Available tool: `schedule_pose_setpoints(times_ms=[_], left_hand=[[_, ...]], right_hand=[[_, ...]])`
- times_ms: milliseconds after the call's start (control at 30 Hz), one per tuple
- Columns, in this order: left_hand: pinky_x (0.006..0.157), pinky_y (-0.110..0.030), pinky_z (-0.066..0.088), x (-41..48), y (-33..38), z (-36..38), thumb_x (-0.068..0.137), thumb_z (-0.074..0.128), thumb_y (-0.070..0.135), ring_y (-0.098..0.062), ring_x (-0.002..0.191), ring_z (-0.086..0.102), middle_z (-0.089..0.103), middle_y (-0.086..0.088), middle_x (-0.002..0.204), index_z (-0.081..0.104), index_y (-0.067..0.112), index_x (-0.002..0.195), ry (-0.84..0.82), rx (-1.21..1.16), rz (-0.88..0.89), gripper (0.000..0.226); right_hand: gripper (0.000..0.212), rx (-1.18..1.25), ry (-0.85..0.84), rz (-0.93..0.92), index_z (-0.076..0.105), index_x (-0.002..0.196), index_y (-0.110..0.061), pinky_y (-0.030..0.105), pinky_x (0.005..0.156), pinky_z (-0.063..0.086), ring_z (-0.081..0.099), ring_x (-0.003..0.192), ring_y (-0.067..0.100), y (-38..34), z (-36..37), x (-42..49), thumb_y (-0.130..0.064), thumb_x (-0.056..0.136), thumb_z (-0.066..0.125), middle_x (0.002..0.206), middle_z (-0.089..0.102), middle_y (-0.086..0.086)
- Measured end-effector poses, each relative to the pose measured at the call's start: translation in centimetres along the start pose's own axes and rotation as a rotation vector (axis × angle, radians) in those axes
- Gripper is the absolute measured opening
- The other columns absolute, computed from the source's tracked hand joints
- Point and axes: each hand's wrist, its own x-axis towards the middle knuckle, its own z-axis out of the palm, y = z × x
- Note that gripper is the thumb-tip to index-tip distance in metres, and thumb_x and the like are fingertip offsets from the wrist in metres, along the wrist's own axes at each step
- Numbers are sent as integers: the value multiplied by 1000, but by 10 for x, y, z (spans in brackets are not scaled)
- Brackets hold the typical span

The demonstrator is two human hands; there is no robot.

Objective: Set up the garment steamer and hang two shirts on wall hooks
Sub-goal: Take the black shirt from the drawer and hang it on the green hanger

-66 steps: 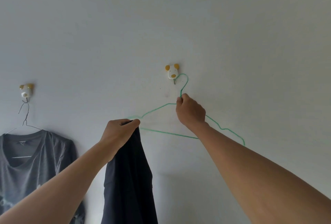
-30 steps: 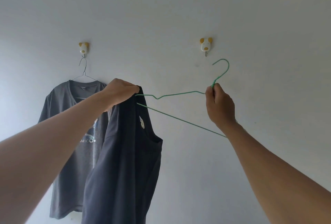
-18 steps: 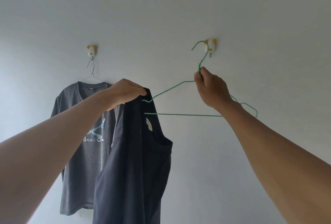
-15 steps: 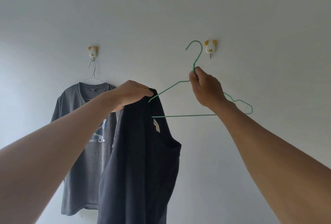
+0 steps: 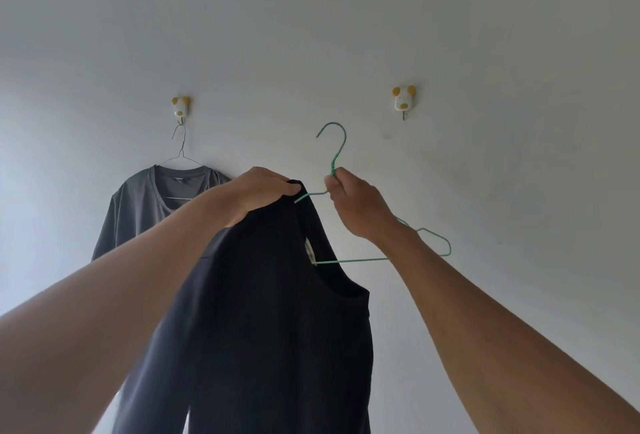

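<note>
My left hand point(image 5: 261, 191) pinches the shoulder of a dark navy shirt point(image 5: 273, 322) that hangs down in front of me. My right hand point(image 5: 356, 205) grips the twisted neck of a green wire hanger point(image 5: 381, 258), whose left arm is inside the shirt's neck opening. The hanger's hook points up, below and left of the free dog-shaped wall hook point(image 5: 403, 100). A grey T-shirt point(image 5: 145, 205) hangs on a thin metal hanger from the left dog-shaped wall hook point(image 5: 180, 108). No steamer is in sight.
A plain white wall point(image 5: 502, 191) fills the view behind everything. My two forearms reach up from the lower corners.
The green hanger came off the right wall hook and moved left and down. Its left arm has slid into the dark shirt's neck while my hands drew closer together.
</note>
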Motion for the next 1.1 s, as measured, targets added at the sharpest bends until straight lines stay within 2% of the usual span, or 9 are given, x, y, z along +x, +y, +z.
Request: schedule_pose_setpoints(times_ms=[100, 267, 367, 467, 567, 667, 833, 1000, 1100], left_hand=[[89, -28, 29, -2, 2, 2, 87, 67, 36, -19, 115, 48, 57, -1, 127, 64, 18, 121, 0, 11, -12, 39], [81, -26, 32, -2, 5, 10, 89, 65, 33, -12, 92, 48, 54, 6, 100, 67, 18, 113, -16, 22, -13, 28], [70, -23, 36, -1, -3, 10, 90, 63, 32, -10, 81, 50, 58, 4, 94, 69, 16, 105, -3, 45, -20, 23], [76, -26, 37, 0, -20, 5, 91, 61, 27, -15, 89, 52, 61, -1, 104, 68, 10, 104, 85, 22, -33, 22], [59, -19, 31, -1, -34, -3, 90, 54, 16, -5, 66, 44, 58, 4, 85, 63, 20, 81, 183, 10, 11, 14], [60, -12, 31, -3, -38, -8, 90, 47, 11, 4, 71, 45, 57, 19, 80, 67, 30, 77, 260, -29, 69, 30], [66, -10, 31, -9, -31, -7, 90, 49, 12, 8, 82, 47, 60, 20, 89, 72, 34, 71, 201, -166, 126, 37], [64, -14, 31, -20, -19, -12, 88, 50, 13, 5, 83, 47, 61, 18, 88, 70, 29, 64, 160, -215, 107, 34], [63, -25, 38, -32, -18, -29, 74, 54, 24, -14, 74, 53, 62, 5, 80, 66, 23, 53, 192, -260, -13, 25]], right_hand=[[34, 59, -34, 30, 48, 86, -16, 41, 73, 43, 55, 78, 27, -6, 3, 0, -39, 102, 28, 84, 61, 7], [34, 153, -79, 16, 40, 70, -24, 34, 59, 33, 42, 62, 14, -14, 17, -6, -35, 102, 32, 68, 47, -2], [25, 279, -33, 19, 53, 80, -25, 28, 63, 35, 47, 63, 8, -9, 16, -10, -34, 100, 41, 74, 53, -6], [16, -37, 376, -124, 60, 93, -17, 25, 74, 35, 51, 79, 8, 8, 18, -23, -33, 94, 56, 93, 59, -3], [20, -320, 618, -363, 59, 75, -16, 28, 64, 38, 49, 62, 14, 23, 28, -49, -31, 88, 64, 70, 56, -4], [35, -286, 214, -206, 50, 63, -26, 25, 56, 36, 44, 50, 11, 28, 51, -72, -48, 88, 58, 55, 46, -13], [63, 180, -538, 535, 58, 95, -14, 27, 63, 46, 62, 74, 17, 18, 81, -74, -74, 86, 38, 94, 67, 6], [31, 344, -816, 669, 67, 105, -7, 29, 73, 59, 71, 73, 18, 8, 93, -71, -29, 85, 57, 91, 72, 4], [23, 382, -642, 762, 65, 96, 4, 28, 59, 60, 71, 61, 21, 6, 93, -67, -9, 92, 46, 84, 74, 18]])
